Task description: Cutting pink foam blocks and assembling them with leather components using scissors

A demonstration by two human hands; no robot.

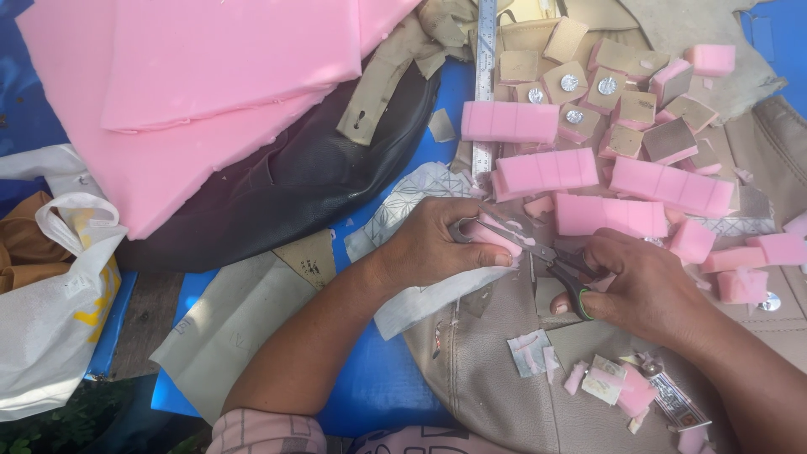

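Above the tan cloth (pixel 496 353), the left hand (pixel 429 248) pinches a pink foam block (pixel 490 237) steady, seemingly between the blades of scissors (pixel 538 252) the right hand (pixel 643 290) grips.

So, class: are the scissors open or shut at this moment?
Open. The scissors, held in the right hand, have their blades spread around the pink foam piece that the left hand grips.
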